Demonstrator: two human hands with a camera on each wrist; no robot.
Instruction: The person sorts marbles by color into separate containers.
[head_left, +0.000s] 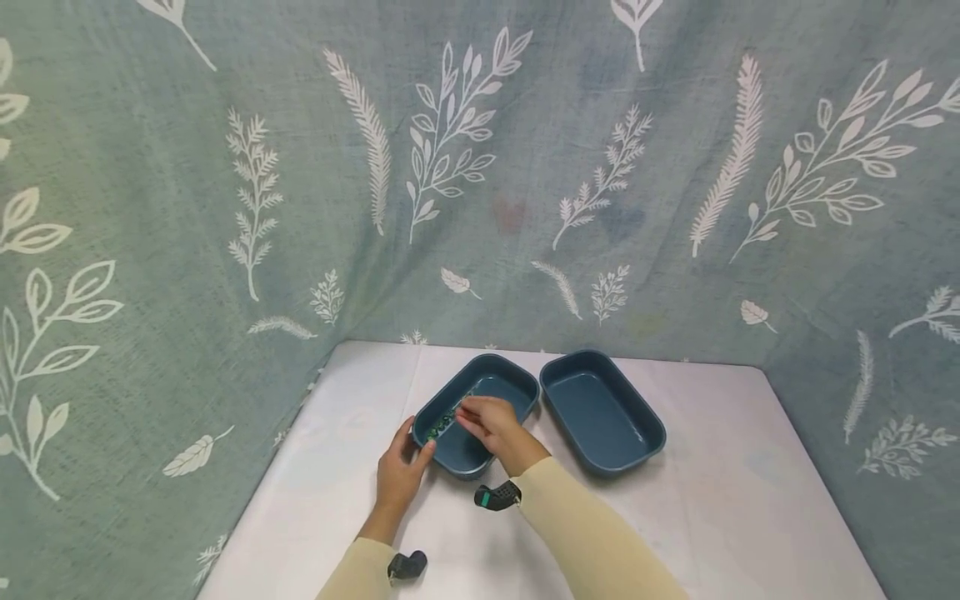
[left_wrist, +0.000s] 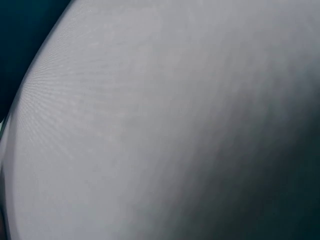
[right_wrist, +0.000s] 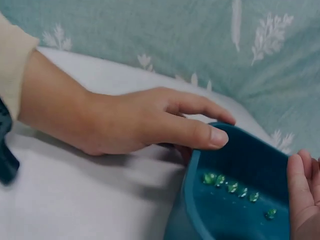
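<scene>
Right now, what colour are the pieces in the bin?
Pieces: shiny green, best in the right wrist view.

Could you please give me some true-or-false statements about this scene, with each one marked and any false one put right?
1. The left hand touches the rim of the left tray. True.
2. Small green pieces lie in the left tray. True.
3. The right hand is working at the right tray. False: in the head view it is over the left tray.
4. The two trays are stacked. False: they stand side by side on the white surface.
5. The backdrop bears white leaf patterns. True.
6. Both sleeves are black. False: the sleeves are pale yellow.
</scene>
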